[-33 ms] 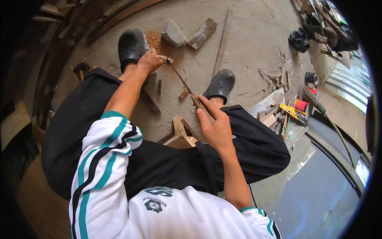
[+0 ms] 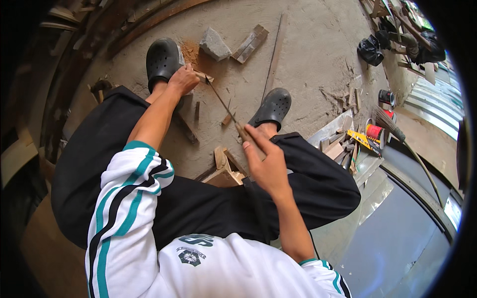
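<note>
My left hand [image 2: 184, 79] is closed around a small wood piece [image 2: 202, 76], which sticks out beyond its fingers next to my left shoe [image 2: 164, 59]. In my right hand [image 2: 268, 164] is the wooden handle [image 2: 250, 139] of a long-bladed tool. Its thin dark blade [image 2: 222, 102] reaches up and left, with the tip at the wood piece. The blade shows nearly edge-on, so I cannot tell whether it is a knife or a saw. Orange-brown sawdust [image 2: 191, 54] lies on the ground beside the left shoe.
A grey stone block [image 2: 215, 44] and a short wood block [image 2: 251, 43] lie beyond my hands. Cut wood pieces [image 2: 222, 171] are between my legs. At right are wood scraps [image 2: 338, 146], a yellow tool [image 2: 364, 140], cans [image 2: 376, 132] and a broom [image 2: 390, 123].
My right hand and the tool's handle have shifted slightly back toward me. The left hand keeps its hold on the wood piece, with the blade tip still against it.
</note>
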{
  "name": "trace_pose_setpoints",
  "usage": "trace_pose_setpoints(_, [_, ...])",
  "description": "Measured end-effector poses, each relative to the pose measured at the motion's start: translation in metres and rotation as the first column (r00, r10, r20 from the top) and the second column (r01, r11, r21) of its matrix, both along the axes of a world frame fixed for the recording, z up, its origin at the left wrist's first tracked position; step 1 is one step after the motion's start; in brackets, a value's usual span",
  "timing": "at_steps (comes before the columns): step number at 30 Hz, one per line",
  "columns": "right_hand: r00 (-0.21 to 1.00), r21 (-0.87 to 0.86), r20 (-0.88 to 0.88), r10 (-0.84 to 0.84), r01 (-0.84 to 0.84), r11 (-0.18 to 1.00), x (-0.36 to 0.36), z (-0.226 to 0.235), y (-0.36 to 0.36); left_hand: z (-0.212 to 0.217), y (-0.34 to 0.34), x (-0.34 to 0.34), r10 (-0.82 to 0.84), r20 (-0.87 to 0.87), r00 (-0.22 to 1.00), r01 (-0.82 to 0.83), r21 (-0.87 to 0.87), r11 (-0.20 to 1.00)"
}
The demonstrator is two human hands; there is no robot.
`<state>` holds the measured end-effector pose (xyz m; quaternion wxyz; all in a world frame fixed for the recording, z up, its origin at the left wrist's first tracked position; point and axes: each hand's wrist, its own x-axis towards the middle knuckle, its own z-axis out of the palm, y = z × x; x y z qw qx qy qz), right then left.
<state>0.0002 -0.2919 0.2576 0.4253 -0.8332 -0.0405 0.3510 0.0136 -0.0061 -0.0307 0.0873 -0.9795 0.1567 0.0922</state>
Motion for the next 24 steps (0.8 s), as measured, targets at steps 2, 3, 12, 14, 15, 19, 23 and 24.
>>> trace_pose_setpoints(2, [1.0,0.004,-0.005,0.013,-0.013,1.0,-0.013,0.003,0.002,-0.005,0.0,0.0,-0.009,0.05,0.999,0.008,0.013,1.0])
trace_pose_setpoints(3, [0.998,-0.025,-0.059,0.003,-0.005,1.0,-0.01,0.007,0.009,-0.006,0.001,0.005,0.003,0.065,0.998,-0.004,0.013,1.0])
trace_pose_setpoints(12, [0.997,0.032,0.058,0.044,-0.046,0.998,-0.002,-0.014,-0.012,0.002,0.01,0.004,0.026,0.057,0.998,-0.024,-0.029,0.999])
trace_pose_setpoints(14, [0.998,0.024,0.049,0.036,-0.038,0.999,-0.004,-0.015,-0.008,0.003,0.0,0.006,0.063,0.01,0.998,-0.063,0.007,0.998])
trace_pose_setpoints(15, [0.999,0.024,0.041,0.036,-0.037,0.999,-0.006,-0.015,-0.004,0.007,-0.002,0.008,0.066,0.013,0.998,-0.066,0.008,0.998])
trace_pose_setpoints(19, [0.985,0.101,0.174,0.008,-0.026,0.995,-0.007,-0.079,0.014,0.012,-0.011,0.014,0.079,0.03,0.996,-0.077,-0.046,0.996])
trace_pose_setpoints(23, [0.995,0.044,0.095,0.036,-0.041,0.998,-0.015,-0.027,0.007,0.01,-0.002,-0.004,0.078,0.025,0.997,-0.078,0.003,0.997])
trace_pose_setpoints(24, [0.997,0.045,0.059,0.051,-0.054,0.998,-0.021,-0.015,-0.003,0.009,0.001,-0.003,0.074,0.019,0.997,-0.074,0.013,0.997])
